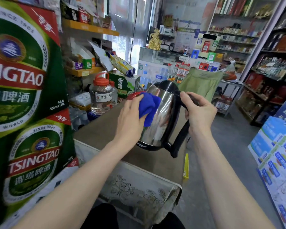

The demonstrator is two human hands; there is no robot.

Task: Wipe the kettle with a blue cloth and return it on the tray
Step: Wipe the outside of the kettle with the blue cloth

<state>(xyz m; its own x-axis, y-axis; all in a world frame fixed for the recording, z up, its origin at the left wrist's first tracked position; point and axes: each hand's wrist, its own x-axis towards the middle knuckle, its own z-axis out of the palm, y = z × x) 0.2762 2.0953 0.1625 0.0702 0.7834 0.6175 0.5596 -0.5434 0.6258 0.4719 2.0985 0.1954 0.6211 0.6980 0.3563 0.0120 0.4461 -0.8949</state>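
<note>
Steel black-handled kettle (158, 119) held up, tilted: right hand (199, 111) clasps its handle, left hand (132, 113) grips bunched blue cloth (149, 106) against its side. Wiping underway; tray return pending.

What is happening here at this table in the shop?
A person is wiping a stainless steel kettle. The right hand grips its black handle near the top and holds the kettle tilted over the brown table. The left hand holds a bunched blue cloth against the shiny side. The kettle is not yet back on a tray. A red object shows behind the left hand, mostly hidden.
</note>
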